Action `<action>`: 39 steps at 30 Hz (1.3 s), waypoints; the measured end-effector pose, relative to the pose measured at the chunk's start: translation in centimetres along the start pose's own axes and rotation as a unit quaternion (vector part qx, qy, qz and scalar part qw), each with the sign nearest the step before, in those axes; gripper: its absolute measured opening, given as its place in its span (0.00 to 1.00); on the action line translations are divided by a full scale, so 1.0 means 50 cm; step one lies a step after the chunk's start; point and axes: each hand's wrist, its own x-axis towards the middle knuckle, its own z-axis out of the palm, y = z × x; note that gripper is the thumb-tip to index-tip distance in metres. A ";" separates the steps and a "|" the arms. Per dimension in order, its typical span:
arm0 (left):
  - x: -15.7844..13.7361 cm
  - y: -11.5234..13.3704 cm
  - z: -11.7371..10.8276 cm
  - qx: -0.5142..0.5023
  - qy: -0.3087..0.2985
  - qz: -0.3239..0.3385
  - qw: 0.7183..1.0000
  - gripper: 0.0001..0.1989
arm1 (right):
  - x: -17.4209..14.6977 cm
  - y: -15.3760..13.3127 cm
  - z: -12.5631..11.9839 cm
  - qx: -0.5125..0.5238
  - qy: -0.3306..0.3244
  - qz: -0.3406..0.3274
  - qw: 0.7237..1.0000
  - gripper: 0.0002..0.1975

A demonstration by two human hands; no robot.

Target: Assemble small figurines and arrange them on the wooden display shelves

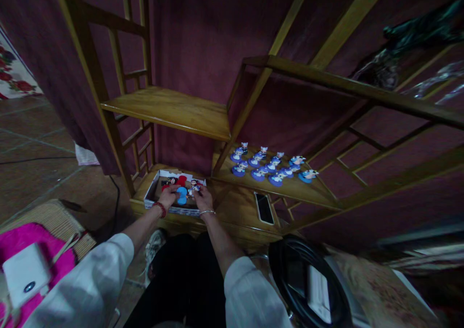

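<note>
Both my hands are inside a shallow white cardboard box (pixel 146 201) on the lower shelf. My left hand (pixel 168 196) is closed at the edge of a round blue disc (pixel 182 196), which looks like the base of a figurine. My right hand (pixel 203 200) pinches a small dark-haired figurine (pixel 194 187) at the box's right side. Red pieces (pixel 181 179) and a dark-topped figurine (pixel 170 181) lie in the box behind my left hand. My fingers partly hide the contents.
Several small figurines on purple and blue bases (pixel 259 174) stand in rows on the raised shelf to the right. A dark-screened phone (pixel 264 208) lies near the box. An upper shelf board (pixel 170 106) juts out above. A coiled black hose (pixel 308 279) is at lower right.
</note>
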 end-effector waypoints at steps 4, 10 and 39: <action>-0.013 0.014 0.006 -0.005 -0.003 0.004 1.000 0.17 | -0.004 -0.002 -0.011 0.114 0.000 0.002 0.993 0.16; -0.044 0.040 0.015 -0.022 -0.028 0.010 0.999 0.17 | -0.011 -0.015 -0.022 0.168 0.008 0.003 0.986 0.17; -0.215 0.130 0.030 -0.209 -0.154 0.009 0.966 0.24 | -0.098 -0.117 -0.101 0.212 -0.020 -0.134 0.968 0.12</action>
